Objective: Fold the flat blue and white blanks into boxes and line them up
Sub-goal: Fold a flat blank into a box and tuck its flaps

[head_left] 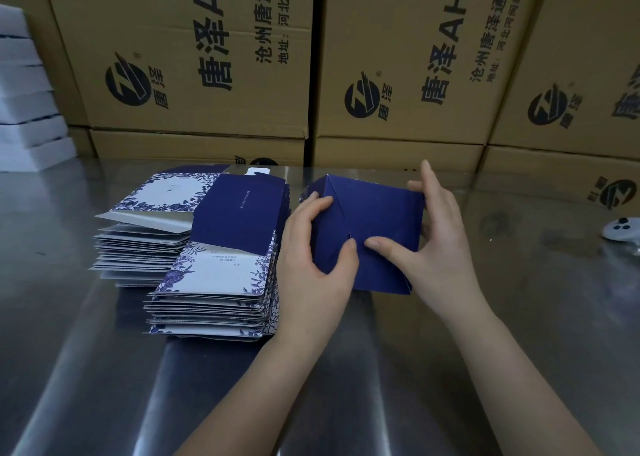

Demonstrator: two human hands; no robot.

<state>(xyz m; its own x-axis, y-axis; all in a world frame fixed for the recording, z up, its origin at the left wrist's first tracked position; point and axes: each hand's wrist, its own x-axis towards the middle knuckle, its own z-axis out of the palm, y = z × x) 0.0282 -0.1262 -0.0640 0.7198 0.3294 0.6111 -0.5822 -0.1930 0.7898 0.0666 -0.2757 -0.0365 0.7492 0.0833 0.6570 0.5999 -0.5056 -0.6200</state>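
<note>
In the head view, a half-formed dark blue box (367, 234) stood on the steel table (104, 351), right of centre, with both hands clamped on it. The left hand (311, 261) curled round its left side with fingertips on the upper face and the thumb pressing near the middle seam. The right hand (436, 244) gripped the right side, fingers hooked over the far edge and the thumb laid flat on the face, close to the left thumb. Judging by the diagonal creases and the seam under the thumbs, the step in hand was closing the end flaps of this box. The next move probably called for pressing the flaps until they locked, then turning the box and setting it down as the start of a row, since no finished boxes showed on the table. The blanks (214, 247) lay just left of the left hand in two fanned stacks, blue and white with a leaf pattern; their small print was too fine to read. Brown cartons (180, 57) walled the far side, each printed with a round logo, "唐泽", large "唐泽AH" cut off at the top edge, and smaller lines starting "沧州唐泽通信" and "地址:河北河间". A white stack (24, 109) rose at far left, blurred. A small white device (621, 228) lay at the right edge.
</note>
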